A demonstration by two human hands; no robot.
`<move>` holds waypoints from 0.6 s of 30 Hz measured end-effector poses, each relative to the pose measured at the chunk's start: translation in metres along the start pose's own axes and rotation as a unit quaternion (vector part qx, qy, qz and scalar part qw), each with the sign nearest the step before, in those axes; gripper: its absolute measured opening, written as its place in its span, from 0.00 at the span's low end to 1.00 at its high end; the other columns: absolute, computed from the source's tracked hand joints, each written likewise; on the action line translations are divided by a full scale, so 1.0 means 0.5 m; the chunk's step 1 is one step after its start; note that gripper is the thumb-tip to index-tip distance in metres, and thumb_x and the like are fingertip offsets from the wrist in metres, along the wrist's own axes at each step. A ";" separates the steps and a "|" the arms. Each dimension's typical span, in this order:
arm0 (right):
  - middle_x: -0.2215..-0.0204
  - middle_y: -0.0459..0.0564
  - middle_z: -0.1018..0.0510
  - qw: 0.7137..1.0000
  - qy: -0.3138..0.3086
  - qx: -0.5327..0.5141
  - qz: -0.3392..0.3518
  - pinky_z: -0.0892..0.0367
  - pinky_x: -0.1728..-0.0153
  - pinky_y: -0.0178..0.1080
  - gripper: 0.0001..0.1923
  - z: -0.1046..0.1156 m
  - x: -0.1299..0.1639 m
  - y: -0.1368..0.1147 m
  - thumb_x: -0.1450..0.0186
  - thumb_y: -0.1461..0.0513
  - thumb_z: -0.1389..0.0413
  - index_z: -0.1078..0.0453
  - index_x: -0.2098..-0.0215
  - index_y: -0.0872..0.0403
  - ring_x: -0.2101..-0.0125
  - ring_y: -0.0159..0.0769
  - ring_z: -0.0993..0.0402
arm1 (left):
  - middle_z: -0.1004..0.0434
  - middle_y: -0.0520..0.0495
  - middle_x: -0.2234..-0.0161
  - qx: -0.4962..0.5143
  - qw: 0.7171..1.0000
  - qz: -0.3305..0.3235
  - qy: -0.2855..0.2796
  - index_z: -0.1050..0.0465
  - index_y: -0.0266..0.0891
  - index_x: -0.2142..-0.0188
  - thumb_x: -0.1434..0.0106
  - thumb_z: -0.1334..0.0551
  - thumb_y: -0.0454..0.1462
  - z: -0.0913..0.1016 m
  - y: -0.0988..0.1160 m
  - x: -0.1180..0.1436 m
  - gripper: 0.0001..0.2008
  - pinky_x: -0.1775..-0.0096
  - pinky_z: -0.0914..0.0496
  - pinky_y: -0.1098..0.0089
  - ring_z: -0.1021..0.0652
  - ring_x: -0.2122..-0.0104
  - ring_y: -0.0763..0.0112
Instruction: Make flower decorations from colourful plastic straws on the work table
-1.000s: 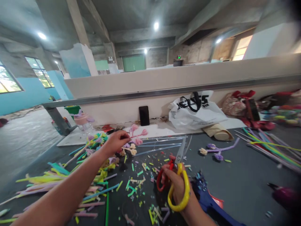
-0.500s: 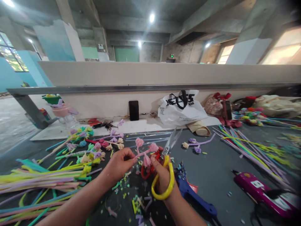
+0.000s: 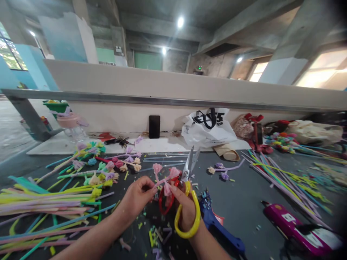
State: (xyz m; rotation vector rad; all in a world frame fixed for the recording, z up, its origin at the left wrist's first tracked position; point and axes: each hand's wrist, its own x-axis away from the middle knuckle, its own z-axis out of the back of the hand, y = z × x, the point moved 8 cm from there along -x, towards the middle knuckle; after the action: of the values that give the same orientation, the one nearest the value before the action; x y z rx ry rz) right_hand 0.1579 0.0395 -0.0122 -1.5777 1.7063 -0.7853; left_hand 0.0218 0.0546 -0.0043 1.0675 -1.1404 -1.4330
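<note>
Left hand (image 3: 138, 196) is pinching the pink flower stem (image 3: 164, 177) at frame centre — stem running rightward, blooms up — while right hand (image 3: 187, 209), gripping the scissors (image 3: 187, 191), is touching its right end, blades pointing upward.

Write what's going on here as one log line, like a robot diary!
left hand: pinches pink flower | right hand: holds scissors, blades up, touches flower | table: scraps, pipe cleaners, glue gun
</note>
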 end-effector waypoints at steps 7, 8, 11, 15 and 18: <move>0.79 0.46 0.25 0.998 -0.053 -0.005 -0.034 0.32 0.78 0.35 0.07 -0.015 -0.002 0.018 0.47 0.64 0.40 0.30 0.69 0.57 0.80 0.33 0.29 | 0.30 0.51 0.74 0.232 0.960 0.068 -0.138 0.31 0.34 0.66 0.49 0.36 0.39 -0.048 0.003 0.029 0.12 0.77 0.41 0.78 0.35 0.80 0.80; 0.77 0.47 0.25 0.997 -0.064 -0.005 -0.041 0.31 0.77 0.36 0.07 -0.020 0.000 0.020 0.47 0.64 0.41 0.30 0.68 0.57 0.79 0.34 0.28 | 0.31 0.51 0.75 0.267 0.947 0.084 -0.158 0.30 0.34 0.65 0.48 0.37 0.39 -0.055 0.002 0.034 0.12 0.78 0.42 0.78 0.36 0.81 0.82; 0.71 0.51 0.23 0.995 -0.083 0.001 -0.057 0.30 0.73 0.39 0.09 -0.032 0.007 0.027 0.46 0.64 0.41 0.30 0.65 0.57 0.74 0.38 0.26 | 0.33 0.53 0.78 0.355 0.910 0.129 -0.170 0.30 0.34 0.65 0.47 0.36 0.37 -0.063 -0.005 0.039 0.11 0.81 0.44 0.79 0.39 0.85 0.85; 0.67 0.51 0.24 0.995 -0.080 -0.006 -0.054 0.30 0.70 0.41 0.19 -0.032 0.016 0.031 0.46 0.64 0.42 0.35 0.55 0.53 0.69 0.40 0.26 | 0.28 0.49 0.78 0.406 0.888 0.165 -0.140 0.29 0.33 0.69 0.52 0.33 0.34 -0.063 -0.014 0.039 0.10 0.78 0.36 0.76 0.30 0.82 0.79; 0.67 0.49 0.24 0.998 -0.053 -0.013 -0.040 0.30 0.70 0.40 0.24 -0.021 0.018 0.029 0.44 0.64 0.43 0.40 0.50 0.50 0.70 0.38 0.26 | 0.25 0.46 0.76 0.437 0.873 0.176 -0.124 0.28 0.32 0.71 0.53 0.33 0.33 -0.063 -0.015 0.040 0.08 0.72 0.30 0.71 0.26 0.78 0.72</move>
State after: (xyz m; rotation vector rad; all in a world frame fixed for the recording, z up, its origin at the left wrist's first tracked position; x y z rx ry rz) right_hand 0.1407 0.0318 -0.0182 -1.6834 1.5920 -0.7079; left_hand 0.0489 0.0317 -0.0185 1.1833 -2.1591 -0.7451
